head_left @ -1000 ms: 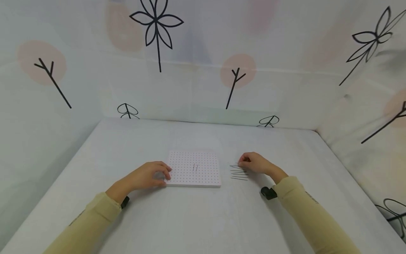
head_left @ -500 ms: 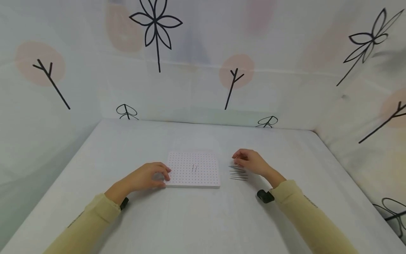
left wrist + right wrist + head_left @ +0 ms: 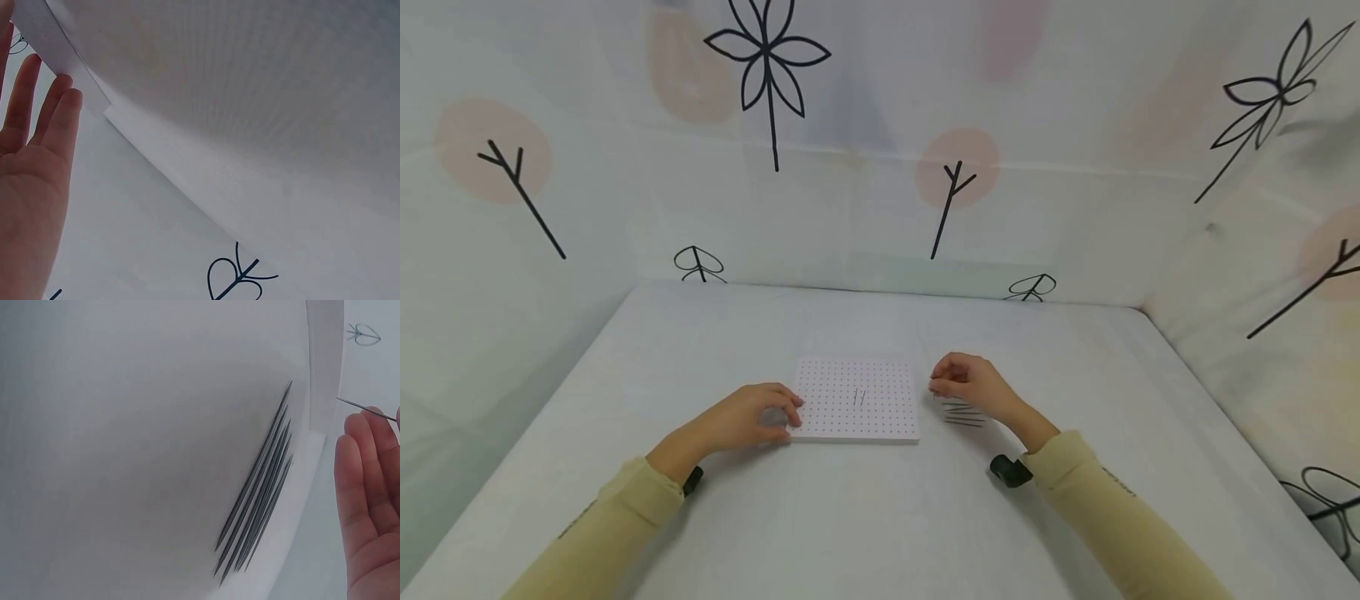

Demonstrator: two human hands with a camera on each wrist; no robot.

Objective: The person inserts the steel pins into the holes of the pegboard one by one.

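The dark stick, pinched in the fingers of the right hand, could slip if that grip loosens; the dotted board might skid, as the left hand only rests relaxed fingers at its left edge. Slender and pointed, the stick is right of the board, above the desk.

The bench has a plain white top. Flat on it, near the middle, lies a white board dotted with rows of small holes. To its right, apart from the board, thin dark sticks lie close together, side by side.
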